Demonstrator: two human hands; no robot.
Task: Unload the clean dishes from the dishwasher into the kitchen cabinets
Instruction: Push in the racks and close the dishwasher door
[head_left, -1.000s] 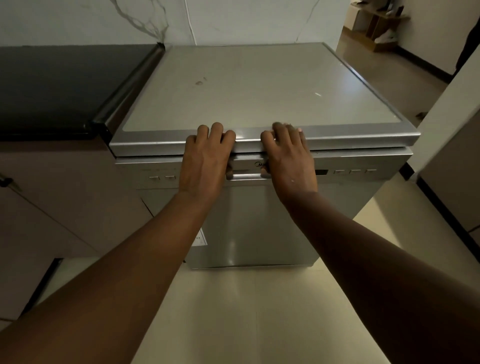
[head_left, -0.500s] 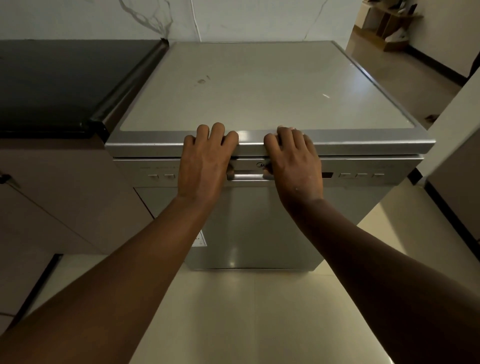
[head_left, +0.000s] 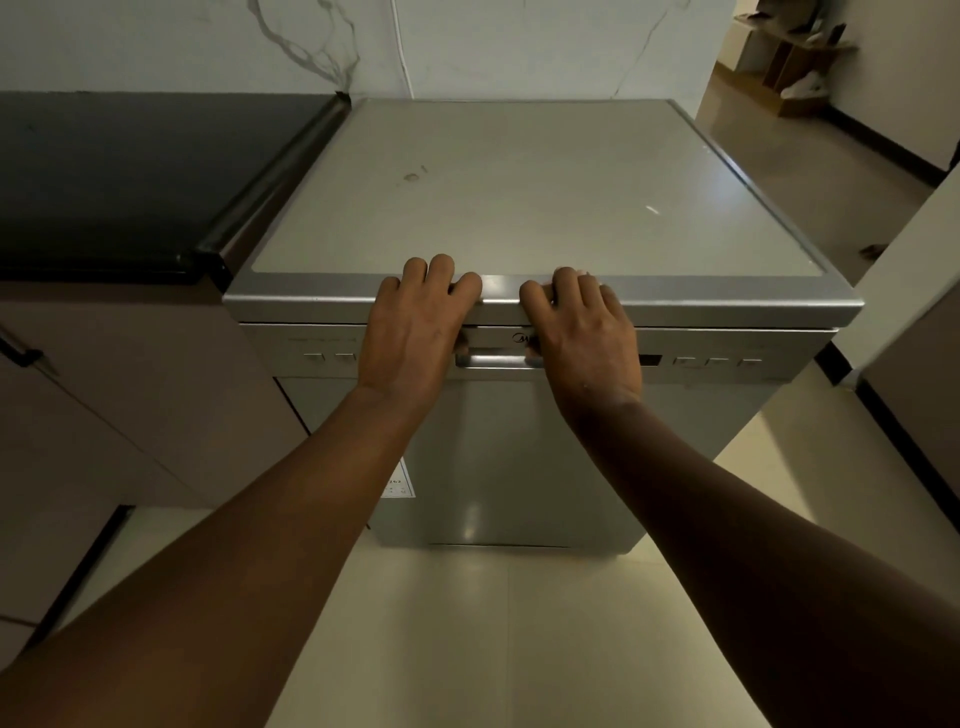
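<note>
Dishwasher position: the dishwasher (head_left: 519, 457) stands on the pale floor (head_left: 519, 649), its left side against a dark counter (head_left: 130, 182), its back near a veined white wall (head_left: 208, 41).
Facing: door towards the person, shut and upright; the long axis runs floor to top.
Look: silver-grey brushed metal, boxy, with a flat matte top (head_left: 519, 197), small buttons on the control strip and a white label low on the door's left.
Handle: a handle (head_left: 498, 361) lies level across the strip between the hands.
Left hand: the left hand (head_left: 410, 332) has its fingers curled close together over the top's front edge; thumb hidden.
Right hand: the right hand (head_left: 584, 338) lies likewise, just beside the left; thumb hidden.
Cabinets: brown cabinet fronts (head_left: 104, 415) below the counter.
</note>
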